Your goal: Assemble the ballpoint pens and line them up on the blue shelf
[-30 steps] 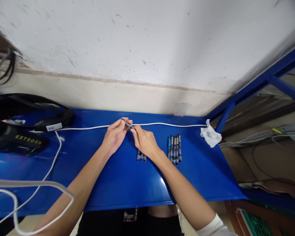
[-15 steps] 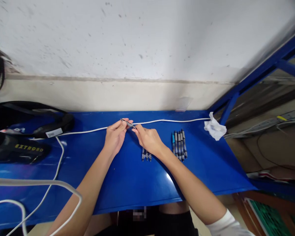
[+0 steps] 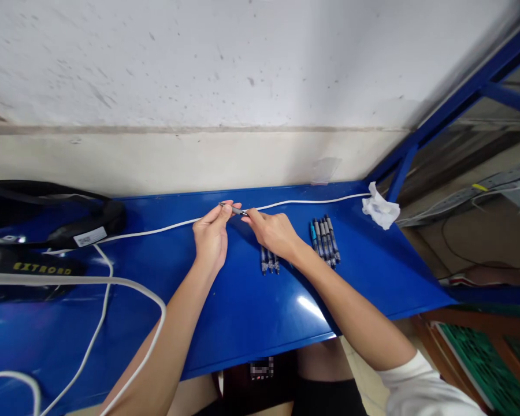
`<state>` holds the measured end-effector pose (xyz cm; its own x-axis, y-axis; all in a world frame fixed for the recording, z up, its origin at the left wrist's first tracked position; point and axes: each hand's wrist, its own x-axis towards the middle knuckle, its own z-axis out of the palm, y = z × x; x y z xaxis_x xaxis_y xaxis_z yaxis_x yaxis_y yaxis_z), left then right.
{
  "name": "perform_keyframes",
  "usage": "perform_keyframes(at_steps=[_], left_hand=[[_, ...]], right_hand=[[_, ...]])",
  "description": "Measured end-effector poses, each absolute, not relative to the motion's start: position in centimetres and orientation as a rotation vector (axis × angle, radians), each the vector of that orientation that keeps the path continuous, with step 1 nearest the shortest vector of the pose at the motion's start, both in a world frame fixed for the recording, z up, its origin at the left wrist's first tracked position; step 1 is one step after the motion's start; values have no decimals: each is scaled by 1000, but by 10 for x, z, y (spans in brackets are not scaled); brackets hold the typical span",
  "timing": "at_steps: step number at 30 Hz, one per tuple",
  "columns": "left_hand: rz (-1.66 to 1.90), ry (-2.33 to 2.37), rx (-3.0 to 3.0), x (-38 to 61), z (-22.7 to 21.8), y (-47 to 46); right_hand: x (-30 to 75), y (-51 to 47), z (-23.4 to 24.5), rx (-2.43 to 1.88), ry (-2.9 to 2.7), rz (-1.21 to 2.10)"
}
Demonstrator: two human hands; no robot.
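Both hands meet over the far middle of a blue table (image 3: pixel 242 312). My left hand (image 3: pixel 212 237) pinches one end of a thin grey pen (image 3: pixel 234 210) and my right hand (image 3: pixel 274 232) pinches the other end; the pen is held just above the table. Under my right wrist lie three pens (image 3: pixel 269 261) side by side. A row of several pens (image 3: pixel 325 233) lies to the right of that hand. A white cable (image 3: pixel 312 201) runs along the table's back edge behind my fingers.
A crumpled white tissue (image 3: pixel 380 210) sits at the back right corner. Black gear with a label (image 3: pixel 47 222) fills the left end, and white cable loops (image 3: pixel 91 323) cross the near left. A blue frame post (image 3: pixel 398 173) rises at the right; the wall is close behind.
The view has drifted, so everything sits further right and higher in frame. My hands keep their grip on the pen, with the fingers closer together at its middle.
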<state>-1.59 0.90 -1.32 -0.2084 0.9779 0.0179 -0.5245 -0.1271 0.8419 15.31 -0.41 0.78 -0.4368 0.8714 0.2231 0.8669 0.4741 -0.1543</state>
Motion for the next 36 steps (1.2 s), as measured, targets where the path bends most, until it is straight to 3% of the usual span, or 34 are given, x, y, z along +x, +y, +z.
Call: perform_keyframes(at_steps=[9, 17, 36], left_hand=[[1657, 862, 796, -21, -15, 14], [1430, 728, 847, -23, -7, 11], [1466, 821, 888, -28, -7, 6]], right_hand=[[151, 0, 11, -1428, -2482, -14], [162, -3, 15, -1359, -2474, 54], [157, -10, 14, -1364, -2376, 146]])
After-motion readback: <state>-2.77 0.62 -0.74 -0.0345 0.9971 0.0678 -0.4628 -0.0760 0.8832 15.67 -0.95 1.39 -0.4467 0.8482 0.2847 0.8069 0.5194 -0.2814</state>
